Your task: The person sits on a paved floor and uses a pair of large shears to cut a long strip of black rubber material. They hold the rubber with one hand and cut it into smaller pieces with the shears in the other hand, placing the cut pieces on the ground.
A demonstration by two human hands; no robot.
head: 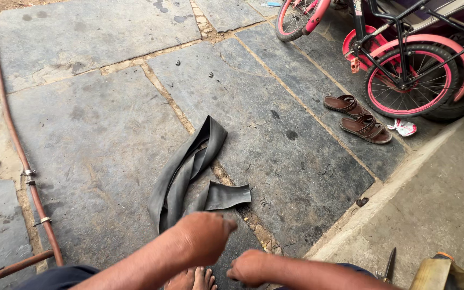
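- Down at the bottom edge of the head view, the left hand (202, 236) and the right hand (251, 267) hang close together above the person's bare foot (191, 279).
- Left hand: fingers curled downward into a loose fist, seen from the back; whether it pinches anything cannot be told from here.
- Right hand: also closed into a fist, knuckles toward the camera; nothing shows between its fingers, and its palm is hidden.
- Just ahead of both hands, a black rubber inner tube (189, 174) lies flat and folded on the stone floor (98, 123), its cut end (226, 196) nearest the left hand, apparently not touching it.
- By my judgement the work stands at handling the tube; the next move calls for a firm grip on the near cut end.
- To the right, scissors (390, 264) rest on the concrete step (441, 198).
- Farther off sit brown sandals (358, 118) beside a pink child's bicycle (409, 64).
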